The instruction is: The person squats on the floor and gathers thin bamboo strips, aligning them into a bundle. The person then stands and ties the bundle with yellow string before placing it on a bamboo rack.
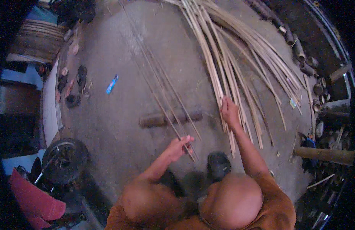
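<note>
My left hand (180,148) is closed round the near ends of long, thin dark strips (162,100), which run away across the floor to the far left. Another dark strip (183,109) lies just right of these. To the right, my right hand (229,111) grips one or more pale bamboo strips (212,65) at the left side of a long bundle; blur hides exactly how many. More pale strips (258,57) fan out on the floor beyond that hand. A short dark bamboo log (156,119) lies crosswise under the dark strips.
Bamboo tubes and poles (325,155) are piled along the right side. A wheel (64,161) and a red panel (35,201) stand at the left. Footwear (82,76) and a blue wrapper (112,84) lie on the concrete floor (104,111). A dark sandal (218,165) is near my knees.
</note>
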`<action>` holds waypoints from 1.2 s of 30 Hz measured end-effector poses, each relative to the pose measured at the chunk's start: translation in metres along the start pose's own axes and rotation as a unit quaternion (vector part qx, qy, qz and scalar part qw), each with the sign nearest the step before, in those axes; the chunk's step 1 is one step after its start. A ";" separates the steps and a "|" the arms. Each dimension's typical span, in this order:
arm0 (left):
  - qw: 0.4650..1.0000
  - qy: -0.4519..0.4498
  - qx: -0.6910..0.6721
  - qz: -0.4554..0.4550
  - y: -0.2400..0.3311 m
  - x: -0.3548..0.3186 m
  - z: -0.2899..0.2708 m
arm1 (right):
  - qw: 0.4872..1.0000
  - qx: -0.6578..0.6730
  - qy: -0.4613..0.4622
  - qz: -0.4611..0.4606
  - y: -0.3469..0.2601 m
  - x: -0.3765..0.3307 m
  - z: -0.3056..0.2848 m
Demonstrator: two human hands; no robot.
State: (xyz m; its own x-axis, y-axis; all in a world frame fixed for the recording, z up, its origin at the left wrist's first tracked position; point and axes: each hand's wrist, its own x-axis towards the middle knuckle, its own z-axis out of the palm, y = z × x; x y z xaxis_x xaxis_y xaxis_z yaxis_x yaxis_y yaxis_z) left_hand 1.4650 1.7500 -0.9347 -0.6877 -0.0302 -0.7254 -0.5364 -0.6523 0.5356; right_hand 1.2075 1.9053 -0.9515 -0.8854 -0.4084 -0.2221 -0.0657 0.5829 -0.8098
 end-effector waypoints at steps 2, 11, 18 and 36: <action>1.000 -0.014 -0.005 -0.020 0.006 0.001 0.002 | 0.998 -0.002 0.040 -0.048 0.009 0.002 0.004; 0.999 -0.038 -0.019 -0.027 0.012 0.001 0.013 | 0.941 -0.127 0.054 -0.310 -0.053 -0.049 0.007; 0.997 -0.058 -0.050 -0.025 0.032 -0.005 0.031 | 0.978 0.126 -0.137 -0.091 -0.064 -0.051 0.031; 0.958 0.193 -0.124 0.171 0.038 0.018 0.002 | 0.936 -0.333 0.067 -0.090 0.086 0.158 -0.293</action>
State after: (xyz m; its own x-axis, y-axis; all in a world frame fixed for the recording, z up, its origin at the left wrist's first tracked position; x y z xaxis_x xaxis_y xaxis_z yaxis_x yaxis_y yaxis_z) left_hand 1.4312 1.7260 -0.9264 -0.5447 -0.5205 -0.6575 -0.1461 -0.7132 0.6855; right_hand 0.9273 2.0963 -0.8971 -0.8790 -0.4767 -0.0092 -0.4525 0.8402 -0.2987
